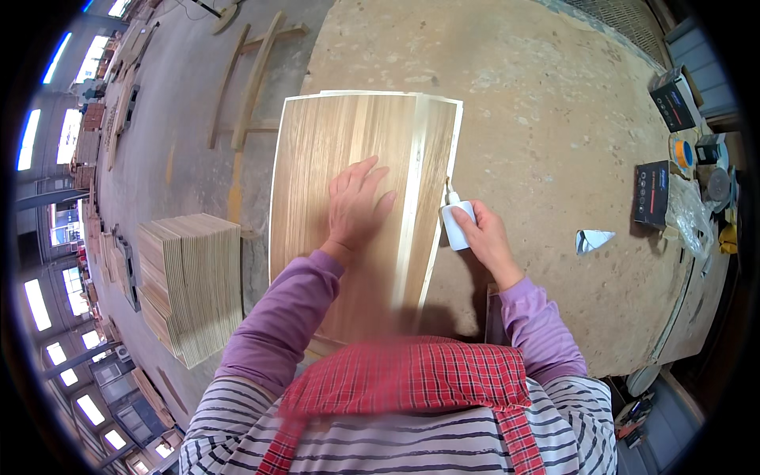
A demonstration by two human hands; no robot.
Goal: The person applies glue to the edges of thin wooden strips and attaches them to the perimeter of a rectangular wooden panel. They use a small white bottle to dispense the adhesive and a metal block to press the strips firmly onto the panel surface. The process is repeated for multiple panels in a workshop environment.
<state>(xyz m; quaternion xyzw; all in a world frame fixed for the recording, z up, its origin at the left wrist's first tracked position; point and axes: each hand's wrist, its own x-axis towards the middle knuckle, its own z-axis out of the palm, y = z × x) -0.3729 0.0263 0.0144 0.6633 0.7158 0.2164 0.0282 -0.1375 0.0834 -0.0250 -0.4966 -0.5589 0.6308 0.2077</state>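
Observation:
A wood-grain panel (317, 190) with pale edges lies in front of me, its left part reaching past the table's side. A light strip runs lengthwise along it, right of its middle. My left hand (358, 199) rests flat on the panel's face, fingers stretched out and holding nothing. In my right hand (488, 240) is a small white squeeze bottle (457, 227) with a narrow nozzle. The nozzle tip is at the panel's right edge, pointing away from me. Whether anything flows out of it is too small to tell.
The panel lies on a worn brown table (538, 142). Left of it, a stack of boards (190, 285) stands near a wooden frame (252, 87) on the floor. On the table's right are a crumpled foil piece (593, 241), dark boxes (651, 194), an orange tape roll (682, 153) and clear plastic wrap (690, 214).

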